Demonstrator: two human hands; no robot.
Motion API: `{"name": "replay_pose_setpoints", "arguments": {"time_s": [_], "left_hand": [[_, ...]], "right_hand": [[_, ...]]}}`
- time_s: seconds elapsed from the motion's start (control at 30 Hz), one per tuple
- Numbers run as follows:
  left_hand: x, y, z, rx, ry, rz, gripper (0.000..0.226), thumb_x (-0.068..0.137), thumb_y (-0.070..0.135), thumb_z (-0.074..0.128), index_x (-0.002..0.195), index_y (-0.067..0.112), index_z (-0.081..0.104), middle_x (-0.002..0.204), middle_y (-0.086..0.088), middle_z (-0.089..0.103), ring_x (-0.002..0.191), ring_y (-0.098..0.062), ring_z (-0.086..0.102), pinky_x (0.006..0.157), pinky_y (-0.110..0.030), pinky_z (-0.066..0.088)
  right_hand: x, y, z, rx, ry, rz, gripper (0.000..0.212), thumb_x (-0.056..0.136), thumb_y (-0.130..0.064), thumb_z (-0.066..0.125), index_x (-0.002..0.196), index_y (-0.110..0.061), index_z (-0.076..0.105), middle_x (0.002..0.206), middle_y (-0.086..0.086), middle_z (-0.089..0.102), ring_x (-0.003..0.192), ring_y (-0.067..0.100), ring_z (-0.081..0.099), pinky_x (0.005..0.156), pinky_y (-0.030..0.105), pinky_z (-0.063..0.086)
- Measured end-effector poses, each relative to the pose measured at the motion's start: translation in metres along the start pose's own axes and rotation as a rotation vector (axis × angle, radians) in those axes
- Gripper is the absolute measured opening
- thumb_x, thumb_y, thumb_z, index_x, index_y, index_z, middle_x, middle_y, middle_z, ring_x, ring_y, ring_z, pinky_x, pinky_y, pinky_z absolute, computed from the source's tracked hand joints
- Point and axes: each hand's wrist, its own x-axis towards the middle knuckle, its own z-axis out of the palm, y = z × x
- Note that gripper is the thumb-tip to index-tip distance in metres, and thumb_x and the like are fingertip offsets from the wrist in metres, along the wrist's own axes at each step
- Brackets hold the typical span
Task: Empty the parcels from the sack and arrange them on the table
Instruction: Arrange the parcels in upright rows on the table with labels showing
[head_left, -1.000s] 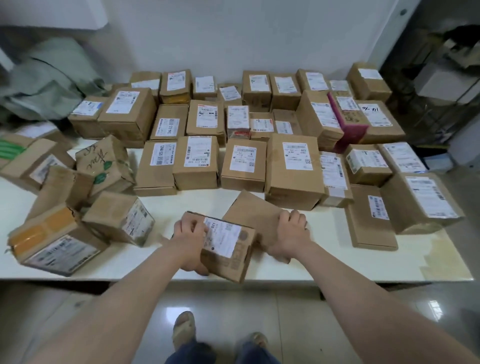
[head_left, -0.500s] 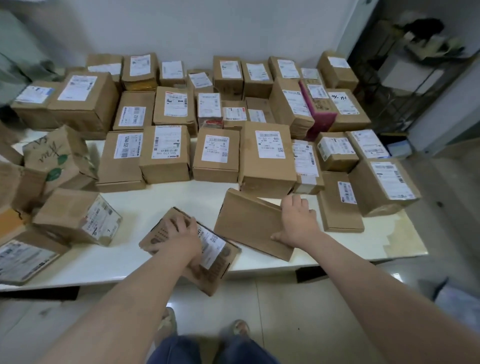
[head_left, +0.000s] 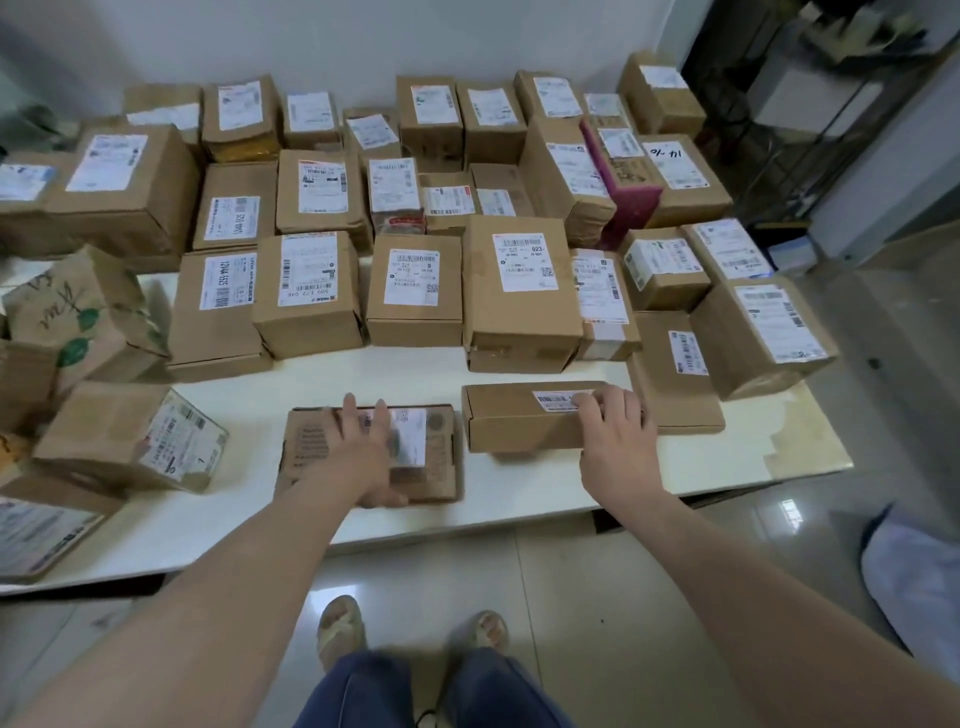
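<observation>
While the left hand lies flat, fingers straight, on the flat printed carton near the front edge of the white table, the right hand rests with extended fingers over the right end of the slim brown box just beside it. Both parcels look stiff, thin and light, so sliding them or gripping the long edges seems safer than pressing the middle. Rows of labelled parcels stand behind.
</observation>
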Motion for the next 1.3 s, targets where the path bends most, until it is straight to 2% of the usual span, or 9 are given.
{"name": "replay_pose_setpoints", "arguments": {"time_s": [0.27,0.4,0.5,0.57,0.67,0.8,1.03,1.17,1.3], "left_hand": [[0.025,0.007,0.007,-0.156,0.063,-0.015,0.079,0.101,0.033,0.046,0.152,0.039,-0.014,0.156,-0.003,-0.033,0.144,-0.037,-0.026,0.114,-0.063,0.016],[0.026,0.008,0.008,-0.067,0.014,0.088,0.084,0.099,0.032,0.051,0.149,0.045,-0.016,0.154,0.001,-0.037,0.143,-0.030,-0.030,0.109,-0.071,0.017],[0.018,0.007,0.004,-0.059,-0.016,0.167,0.085,0.098,0.034,0.051,0.150,0.043,-0.014,0.154,0.004,-0.037,0.143,-0.024,-0.032,0.108,-0.073,0.012],[0.012,0.000,0.003,-0.080,0.062,0.201,0.081,0.096,0.037,0.053,0.153,0.039,-0.005,0.157,0.002,-0.031,0.144,-0.024,-0.030,0.114,-0.067,0.004],[0.002,-0.025,-0.004,0.052,0.319,0.207,0.081,0.092,0.047,0.055,0.155,0.034,0.006,0.161,-0.002,-0.019,0.146,-0.028,-0.024,0.115,-0.061,-0.006],[-0.009,-0.080,-0.039,0.047,0.561,0.169,0.091,0.082,0.053,0.065,0.154,0.033,0.013,0.161,-0.007,-0.008,0.147,-0.030,-0.020,0.115,-0.058,-0.011],[-0.040,-0.205,-0.083,0.101,0.153,0.065,0.130,0.058,0.068,0.078,0.153,0.039,-0.007,0.161,-0.011,-0.006,0.147,-0.033,-0.012,0.114,-0.066,0.001],[-0.041,-0.267,-0.072,0.026,0.209,0.143,0.121,0.061,0.050,0.084,0.153,0.031,0.008,0.156,-0.007,0.018,0.143,-0.030,0.016,0.115,-0.046,0.029],[-0.027,-0.300,-0.079,-0.197,0.222,0.298,0.106,0.069,0.044,0.082,0.152,0.028,0.017,0.152,-0.001,0.028,0.138,-0.024,0.029,0.115,-0.040,0.030]], "right_hand": [[-0.002,0.006,0.008,0.010,-0.388,0.007,0.071,0.080,-0.040,0.071,0.139,-0.024,0.034,0.148,0.004,0.024,0.139,0.025,0.019,0.111,0.056,0.027],[-0.006,-0.001,0.009,-0.001,-0.354,0.039,0.070,0.083,-0.045,0.066,0.142,-0.025,0.034,0.152,0.005,0.022,0.141,0.027,0.017,0.113,0.060,0.022],[0.004,-0.024,0.007,0.051,-0.317,-0.146,0.077,0.081,-0.054,0.066,0.146,-0.034,0.029,0.153,0.004,0.020,0.141,0.027,0.017,0.115,0.056,0.019],[0.013,-0.044,0.007,0.008,-0.332,-0.248,0.068,0.086,-0.050,0.062,0.145,-0.034,0.033,0.152,0.001,0.023,0.141,0.028,0.018,0.116,0.057,0.018],[0.026,-0.071,0.006,-0.106,-0.396,-0.093,0.056,0.087,-0.031,0.056,0.138,-0.017,0.037,0.146,0.009,0.028,0.136,0.033,0.021,0.113,0.060,0.021],[0.047,-0.113,-0.013,0.012,-0.289,-0.141,0.054,0.086,-0.039,0.058,0.133,-0.017,0.042,0.146,0.009,0.026,0.136,0.030,0.021,0.108,0.051,0.027],[0.067,-0.266,-0.041,0.480,-0.431,-0.308,0.083,0.083,-0.039,0.072,0.149,-0.016,0.027,0.144,0.003,0.039,0.137,0.022,0.027,0.110,0.034,0.031],[0.051,-0.353,-0.036,0.524,-0.717,-0.393,0.120,0.073,-0.049,0.079,0.155,-0.022,-0.004,0.157,-0.001,0.021,0.145,0.020,0.015,0.115,0.043,0.030],[0.046,-0.392,-0.034,0.613,-0.672,-0.301,0.119,0.068,-0.048,0.078,0.154,-0.027,-0.002,0.156,-0.001,0.021,0.141,0.022,0.030,0.109,0.042,0.039]]}}
